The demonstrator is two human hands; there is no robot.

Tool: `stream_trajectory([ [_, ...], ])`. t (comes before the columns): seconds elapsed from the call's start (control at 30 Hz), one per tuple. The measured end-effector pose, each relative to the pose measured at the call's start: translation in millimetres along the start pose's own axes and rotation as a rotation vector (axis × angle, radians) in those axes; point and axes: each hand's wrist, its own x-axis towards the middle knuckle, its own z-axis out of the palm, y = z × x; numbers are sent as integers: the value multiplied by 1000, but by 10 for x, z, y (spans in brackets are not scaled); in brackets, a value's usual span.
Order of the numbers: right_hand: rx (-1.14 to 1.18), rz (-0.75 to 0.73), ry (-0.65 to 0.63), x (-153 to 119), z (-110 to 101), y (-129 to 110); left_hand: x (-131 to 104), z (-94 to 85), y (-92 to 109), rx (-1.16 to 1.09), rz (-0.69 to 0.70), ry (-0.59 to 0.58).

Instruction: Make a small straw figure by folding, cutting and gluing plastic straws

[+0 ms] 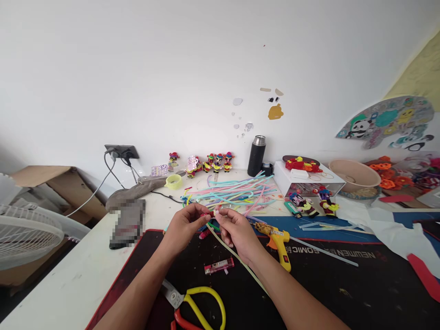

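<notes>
Both hands meet over the black mat point(254, 293), fingertips nearly touching. My left hand point(187, 224) pinches a small red piece point(205, 215) from the left. On its right side, my right hand point(235, 227) has thumb and forefinger closed at the piece's pale end. A long pale yellow-green strip point(231, 251) runs from under the fingers down to the right, passing beneath my right wrist. Fingers partly cover the small piece, so its shape is unclear. Below the hands lies a pink lighter point(219, 266). Scissors with yellow and red handles point(206, 289) rest nearer the front edge.
A yellow glue gun point(282, 250) lies just right of my right hand. Behind are colourful fuzzy stems point(233, 190), a black flask point(257, 156), small figurines point(218, 162) and yellow tape point(173, 181). A white box point(309, 181) and bowl point(354, 174) stand back right; a fan point(27, 233) is left.
</notes>
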Motion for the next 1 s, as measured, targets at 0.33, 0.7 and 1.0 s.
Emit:
stream_trajectory([
  [0.33,2,-25,4,-14,15,-22,2,-23,-32,34,-5,-19],
  [0.7,33,-35,2,-31,21,-38,43,-92,-54,-90,-38,-10],
  [1.0,38,-74,-38,-39,-6,-22,46,-153,-57,-603,-137,-119],
])
